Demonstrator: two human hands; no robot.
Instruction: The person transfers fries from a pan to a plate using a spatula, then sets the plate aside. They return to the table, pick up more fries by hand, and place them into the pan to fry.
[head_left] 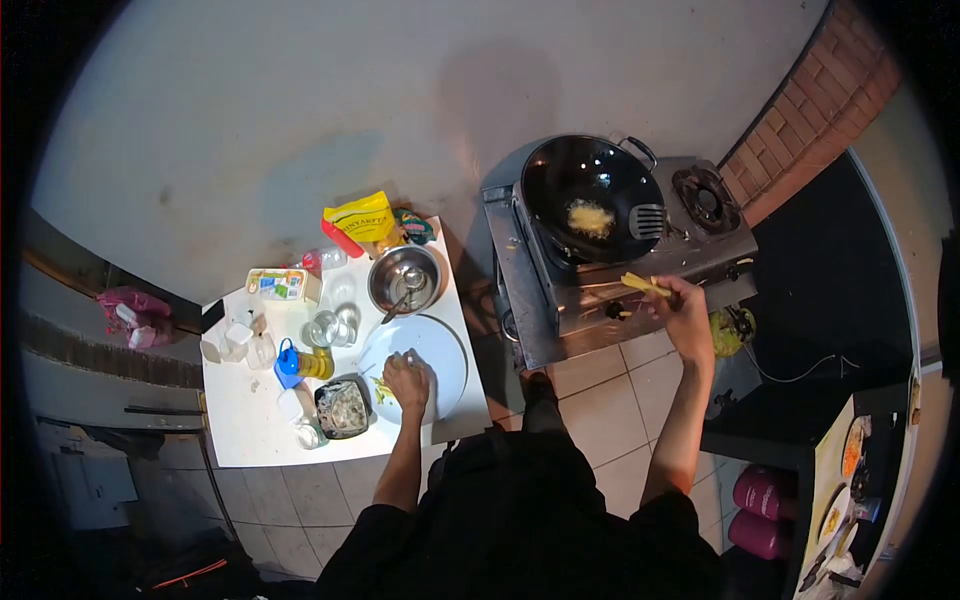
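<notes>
My right hand (pixel 682 300) has its grip closed on yellow strips (pixel 645 284), held at the front edge of the stove (pixel 600 290), just below the black wok (pixel 590 197). A yellow piece (pixel 590 217) sits in the wok; a slotted spatula (pixel 647 220) leans on its right rim. My left hand (pixel 407 383) rests on the white plate (pixel 440 350) on the white table (pixel 250 420), fingers curled over a few pale strips (pixel 381 390); I cannot tell if it grips them. Crowding the plate: steel bowl with spoon (pixel 405 278), dark tray of food (pixel 343 408), oil bottle (pixel 305 363), yellow packet (pixel 363 218), glass jars (pixel 335 325).
</notes>
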